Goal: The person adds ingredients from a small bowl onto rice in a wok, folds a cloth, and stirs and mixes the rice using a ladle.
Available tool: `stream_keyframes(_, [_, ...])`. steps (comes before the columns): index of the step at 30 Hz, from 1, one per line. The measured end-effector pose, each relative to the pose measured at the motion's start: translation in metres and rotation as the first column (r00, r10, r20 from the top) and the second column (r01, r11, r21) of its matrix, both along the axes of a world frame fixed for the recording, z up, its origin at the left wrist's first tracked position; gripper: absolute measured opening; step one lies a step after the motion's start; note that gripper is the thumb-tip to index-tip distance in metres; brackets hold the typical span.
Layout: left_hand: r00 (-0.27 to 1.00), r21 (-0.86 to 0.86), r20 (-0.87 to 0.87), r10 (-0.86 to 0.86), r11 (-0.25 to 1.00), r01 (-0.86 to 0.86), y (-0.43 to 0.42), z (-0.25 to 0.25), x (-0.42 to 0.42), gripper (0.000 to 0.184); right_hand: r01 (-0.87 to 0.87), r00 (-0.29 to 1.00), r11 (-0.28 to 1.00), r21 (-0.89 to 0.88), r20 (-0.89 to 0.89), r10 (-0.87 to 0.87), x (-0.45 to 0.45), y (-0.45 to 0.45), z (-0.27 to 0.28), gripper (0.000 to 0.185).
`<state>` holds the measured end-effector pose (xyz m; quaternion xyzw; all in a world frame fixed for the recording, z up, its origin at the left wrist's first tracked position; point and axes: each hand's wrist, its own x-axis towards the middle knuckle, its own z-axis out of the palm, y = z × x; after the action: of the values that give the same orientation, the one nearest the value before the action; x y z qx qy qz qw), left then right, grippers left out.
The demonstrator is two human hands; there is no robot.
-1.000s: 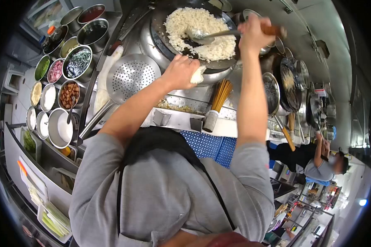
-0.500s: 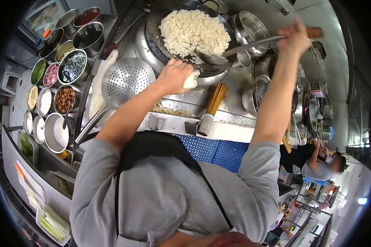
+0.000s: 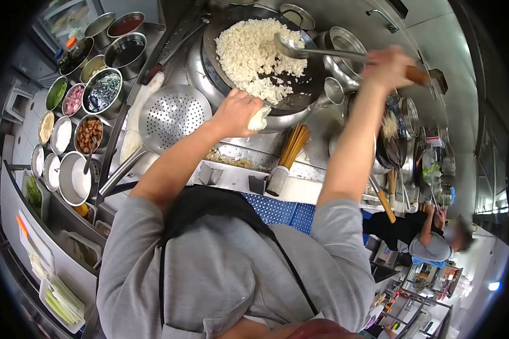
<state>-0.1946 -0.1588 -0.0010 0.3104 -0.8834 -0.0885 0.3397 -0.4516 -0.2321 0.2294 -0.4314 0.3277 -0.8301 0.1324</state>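
A dark wok (image 3: 314, 87) at the top centre holds a heap of white rice (image 3: 246, 48), with loose grains scattered over its right side. My left hand (image 3: 237, 113) is closed on a folded pale cloth (image 3: 259, 118) at the wok's near rim. To the right, my right hand (image 3: 389, 69), slightly blurred, grips the wooden-ended handle of a metal ladle (image 3: 291, 46). The ladle's bowl rests at the right part of the rice. A perforated strainer (image 3: 174, 118) lies left of my left hand.
Metal containers of ingredients, including diced brown pieces (image 3: 89, 135), stand at left. A bamboo wok brush (image 3: 291, 150) lies at the counter's front. Metal bowls (image 3: 345, 42) sit right of the wok. Farther right, another person (image 3: 430, 237) works at a station.
The ladle has moved up and away from the near rim, into the rice. My right hand has shifted left and slightly down. The rice is more spread out, with dark wok surface showing.
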Motion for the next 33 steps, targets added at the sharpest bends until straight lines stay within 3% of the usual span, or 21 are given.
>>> stream_keyframes(2, [1.0,0.012,-0.004,0.003,1.0,-0.003,0.003,0.001,-0.001,0.061,0.016,0.999,1.0,-0.007,0.033,-0.016,0.017,-0.032,-0.059,0.024])
stream_keyframes(4, [1.0,0.023,0.013,0.017,1.0,-0.018,-0.006,0.003,0.0,0.06,-0.195,0.966,0.964,0.182,-0.136,0.221,0.026,-0.044,-0.03,0.027])
stream_keyframes(7, [1.0,0.037,0.013,-0.01,0.999,0.009,-0.003,0.002,-0.002,0.06,-0.245,0.962,0.952,0.182,-0.072,0.262,0.06,-0.018,0.034,0.028])
stream_keyframes(10, [1.0,0.043,0.0,0.004,0.999,-0.004,0.003,-0.003,-0.003,0.058,-0.468,0.881,0.876,-0.118,-0.134,0.453,0.065,0.017,0.01,0.033])
stream_keyframes(12, [1.0,0.052,0.004,0.008,0.999,-0.009,0.006,-0.004,-0.003,0.057,-0.105,0.952,0.981,-0.163,-0.303,0.052,0.048,-0.035,-0.081,0.025])
stream_keyframes(13, [1.0,0.066,0.003,0.003,0.998,-0.004,0.009,-0.005,-0.005,0.056,-0.268,0.954,0.963,-0.003,-0.14,0.265,0.068,-0.013,-0.075,0.034])
stream_keyframes(19, [1.0,0.062,0.006,0.024,0.998,-0.024,0.001,0.007,-0.004,0.055,-0.214,0.957,0.976,0.047,-0.192,0.219,0.088,-0.011,0.014,0.022])
stream_keyframes(22, [0.998,0.093,0.006,0.06,0.994,-0.06,0.003,0.003,-0.007,0.056,-0.528,0.841,0.824,-0.204,-0.257,0.475,0.076,-0.013,-0.036,0.026])
stream_keyframes(24, [0.995,0.123,0.039,0.087,0.988,-0.091,0.009,0.007,-0.008,0.057,-0.445,0.886,0.894,-0.046,-0.17,0.432,0.087,-0.028,-0.071,0.027])
stream_keyframes(27, [0.996,0.128,0.055,0.073,0.989,-0.08,0.011,0.005,-0.007,0.058,-0.386,0.832,0.921,0.042,-0.415,0.368,0.091,-0.054,-0.03,0.031])
stream_keyframes(28, [0.995,0.122,0.068,0.075,0.989,-0.083,0.009,0.009,-0.008,0.057,-0.117,0.888,0.988,0.097,-0.436,0.148,0.09,-0.056,-0.02,0.024])
stream_keyframes(31, [0.998,0.098,0.042,0.044,0.994,-0.048,0.005,0.005,-0.007,0.058,-0.532,0.838,0.845,-0.052,-0.177,0.516,0.093,-0.018,-0.007,0.031])
stream_keyframes(32, [0.999,0.086,0.02,0.029,0.996,-0.031,0.005,0.003,-0.006,0.058,-0.521,0.846,0.838,-0.16,-0.226,0.483,0.104,-0.001,-0.019,0.031])
stream_keyframes(33, [1.0,0.103,0.021,0.023,0.994,-0.025,0.005,0.004,-0.005,0.06,-0.494,0.861,0.858,-0.14,-0.213,0.461,0.107,-0.011,-0.051,0.031])
